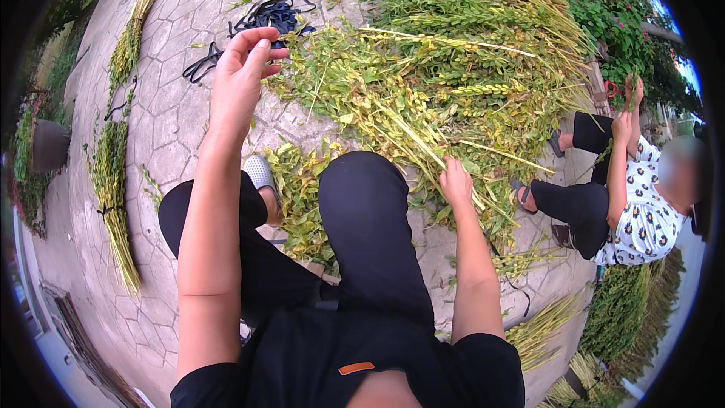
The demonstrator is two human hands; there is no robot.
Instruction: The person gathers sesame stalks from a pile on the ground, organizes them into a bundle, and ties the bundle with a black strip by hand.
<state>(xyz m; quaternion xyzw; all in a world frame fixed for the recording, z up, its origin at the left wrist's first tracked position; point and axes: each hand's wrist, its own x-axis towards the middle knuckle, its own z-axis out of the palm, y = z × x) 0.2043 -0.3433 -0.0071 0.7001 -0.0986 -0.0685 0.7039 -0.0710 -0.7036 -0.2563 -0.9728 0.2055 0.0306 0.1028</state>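
Observation:
My left hand [243, 68] is raised at the upper centre-left, empty, with fingers loosely curved and apart, in front of a tangle of dark blue straps [268, 15]. Lower on the right, my right hand [456, 180] grips pale yellow stalks [411, 134] over a wide pile of leafy green and yellow cut plants [453, 53]. More loose leaves [298, 219] lie around my legs and grey-shod left foot [260, 185].
At right a seated co-worker [627, 227] in a flowered top holds greenery, with bundles [619, 310] nearby. Two tied bundles [112, 204] lie along the left of the stone paving [155, 249], near a planter [50, 143]. Shrubs [604, 23] grow at upper right.

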